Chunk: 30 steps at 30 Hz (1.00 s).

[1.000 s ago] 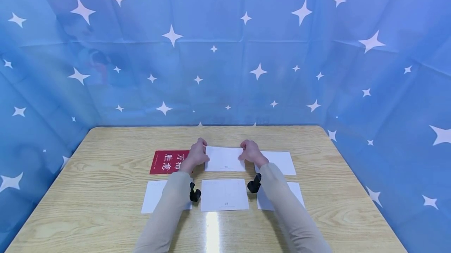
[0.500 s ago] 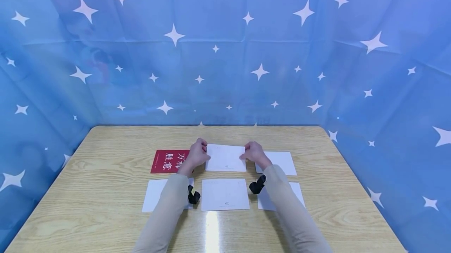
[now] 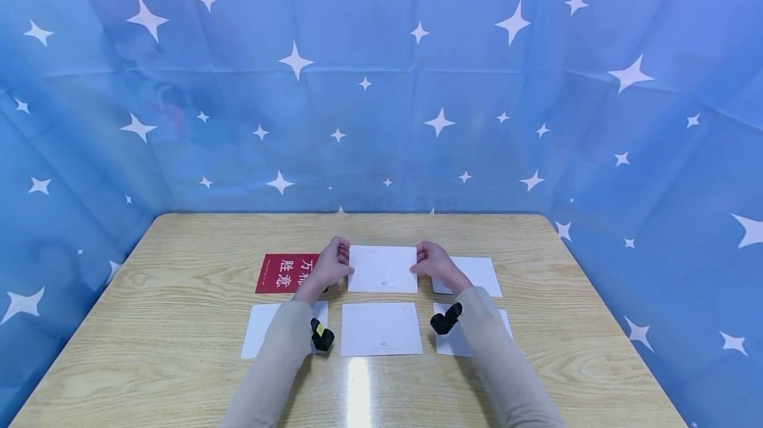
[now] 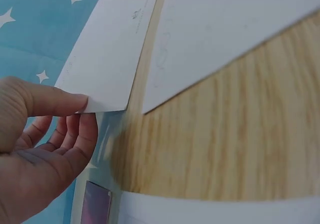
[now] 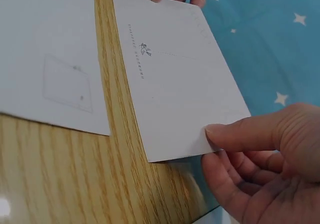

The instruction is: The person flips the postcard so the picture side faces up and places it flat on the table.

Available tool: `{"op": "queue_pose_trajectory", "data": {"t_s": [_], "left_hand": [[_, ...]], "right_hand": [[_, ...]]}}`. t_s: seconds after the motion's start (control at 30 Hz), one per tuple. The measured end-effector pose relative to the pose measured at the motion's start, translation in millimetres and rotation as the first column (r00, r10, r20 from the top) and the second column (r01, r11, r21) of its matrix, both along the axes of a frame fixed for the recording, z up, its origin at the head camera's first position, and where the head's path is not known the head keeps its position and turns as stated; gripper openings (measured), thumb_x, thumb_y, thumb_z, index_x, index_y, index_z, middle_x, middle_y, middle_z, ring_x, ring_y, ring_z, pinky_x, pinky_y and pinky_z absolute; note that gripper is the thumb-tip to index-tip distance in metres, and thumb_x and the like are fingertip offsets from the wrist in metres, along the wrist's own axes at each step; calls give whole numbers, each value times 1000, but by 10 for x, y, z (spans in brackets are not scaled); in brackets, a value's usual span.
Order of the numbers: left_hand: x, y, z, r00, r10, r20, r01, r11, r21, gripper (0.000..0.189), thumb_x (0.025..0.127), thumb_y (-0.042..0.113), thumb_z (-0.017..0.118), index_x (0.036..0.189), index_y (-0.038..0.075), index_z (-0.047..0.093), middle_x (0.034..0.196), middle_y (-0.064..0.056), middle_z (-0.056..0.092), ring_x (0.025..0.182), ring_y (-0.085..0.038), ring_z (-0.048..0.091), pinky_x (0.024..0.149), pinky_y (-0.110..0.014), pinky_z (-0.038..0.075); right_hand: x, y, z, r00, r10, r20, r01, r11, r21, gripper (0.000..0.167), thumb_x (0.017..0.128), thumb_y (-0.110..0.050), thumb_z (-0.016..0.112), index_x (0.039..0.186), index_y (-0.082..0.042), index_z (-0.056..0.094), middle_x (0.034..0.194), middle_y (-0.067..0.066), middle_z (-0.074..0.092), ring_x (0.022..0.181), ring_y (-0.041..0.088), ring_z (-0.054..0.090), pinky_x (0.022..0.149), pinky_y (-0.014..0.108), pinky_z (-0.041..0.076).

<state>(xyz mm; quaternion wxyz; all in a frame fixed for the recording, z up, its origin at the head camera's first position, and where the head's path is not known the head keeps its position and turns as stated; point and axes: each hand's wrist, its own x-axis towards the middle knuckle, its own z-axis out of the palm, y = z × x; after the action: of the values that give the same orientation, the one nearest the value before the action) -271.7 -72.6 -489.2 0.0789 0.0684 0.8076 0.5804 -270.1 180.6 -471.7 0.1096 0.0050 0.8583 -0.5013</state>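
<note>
A white postcard with a small printed bird emblem is held in the middle of the back row. My left hand pinches its left edge between thumb and fingers. At the opposite short edge, my right hand has its thumb on top and fingers beneath. The far long edge looks raised from the table; whether the near edge touches wood I cannot tell. Just in front lies another white postcard, flat. A red card with white characters sits left, partly covered by my left hand.
White cards lie at front left, front right and back right, partly hidden by my arms. They rest on a wood-grain table. Behind it hangs a blue curtain with white stars.
The held postcard tilted slightly and came level again, staying over about the same spot. My wrists have swung a little outward, and my right hand has shifted slightly right.
</note>
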Motion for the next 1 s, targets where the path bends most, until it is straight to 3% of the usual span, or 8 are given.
{"op": "queue_pose_trajectory", "data": {"t_s": [0.3, 0.53, 0.77, 1.0], "left_hand": [[13, -9, 28, 1000, 21, 4, -21, 999, 46, 43, 77, -14, 62, 112, 4, 45, 99, -10, 49, 88, -21, 48, 71, -27, 45], [29, -11, 89, 999, 43, -14, -42, 994, 96, 37, 76, -13, 62, 109, 1, 49, 98, -10, 51, 89, -21, 50, 77, -28, 45], [31, -27, 108, 994, 66, -88, -57, 994, 96, 22, 78, -11, 62, 96, 0, 55, 91, -10, 55, 86, -21, 54, 76, -29, 48], [47, -44, 100, 994, 81, -76, -73, 993, 94, 11, 82, -6, 64, 90, -2, 58, 88, -8, 58, 86, -20, 57, 71, -28, 48]], "right_hand": [[50, 62, 32, 999, 20, -39, -26, 984, -176, 18, 82, 9, 60, 95, 5, 48, 81, 5, 48, 71, 15, 45, 63, 28, 44], [65, 55, 99, 996, -25, -83, 10, 984, -179, 16, 82, 9, 62, 95, 6, 52, 83, 5, 53, 75, 13, 50, 70, 31, 46], [77, 71, 140, 991, -30, -129, 8, 986, -167, 12, 83, 6, 63, 90, 5, 54, 81, 5, 55, 74, 15, 50, 72, 37, 45], [87, 96, 142, 981, -36, -188, 7, 988, -154, 9, 83, 4, 64, 82, 2, 56, 74, 2, 55, 69, 15, 49, 72, 42, 45]]}}
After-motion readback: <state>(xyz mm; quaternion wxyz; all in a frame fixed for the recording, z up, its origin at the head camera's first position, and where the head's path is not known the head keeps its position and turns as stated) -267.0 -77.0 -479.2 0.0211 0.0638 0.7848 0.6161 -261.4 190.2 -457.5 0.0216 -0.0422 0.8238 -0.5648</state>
